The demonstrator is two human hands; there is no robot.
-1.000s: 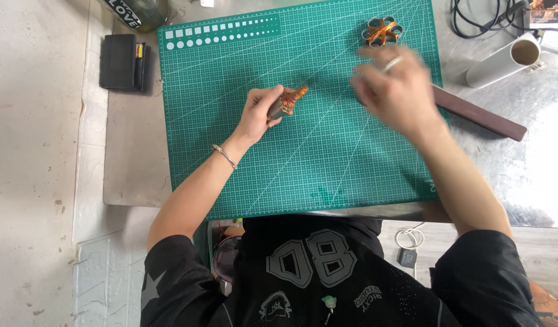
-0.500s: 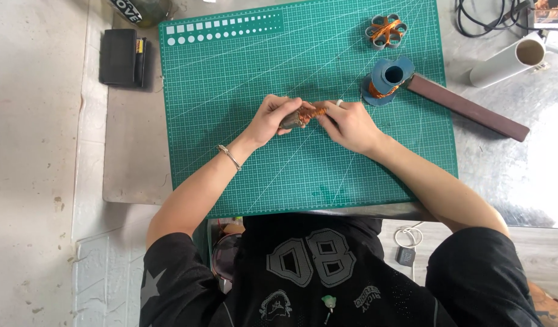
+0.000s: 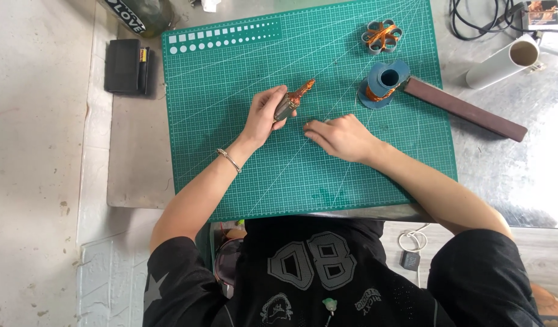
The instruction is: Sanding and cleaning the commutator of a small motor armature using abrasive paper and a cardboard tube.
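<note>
From my head camera I look straight down at a green cutting mat (image 3: 242, 175) on a metal table (image 3: 509, 175).

My left hand (image 3: 265, 115) is closed around a small grey rotor (image 3: 286, 106), its copper-wound end (image 3: 303, 91) poking out up and to the right past my fingers. The rotor sits near the middle of the mat, held just above it or lightly on it; I cannot tell which. A thin bracelet (image 3: 229, 160) circles my left wrist.

My right hand (image 3: 339, 136) lies palm down on the mat, just right of the rotor and apart from it. Its fingers are loosely curled together, tips pointing left and pressed to the mat; I cannot tell whether anything small is under them.

Up and to the right stands a blue spool (image 3: 385, 83) with copper wire around it, touching the end of a long dark bar (image 3: 467, 110). Above the spool lies a grey ring with orange windings (image 3: 381, 35). A white tube (image 3: 503, 62) lies off the mat at the right. A black case (image 3: 126, 65) sits off the mat's left edge.
</note>
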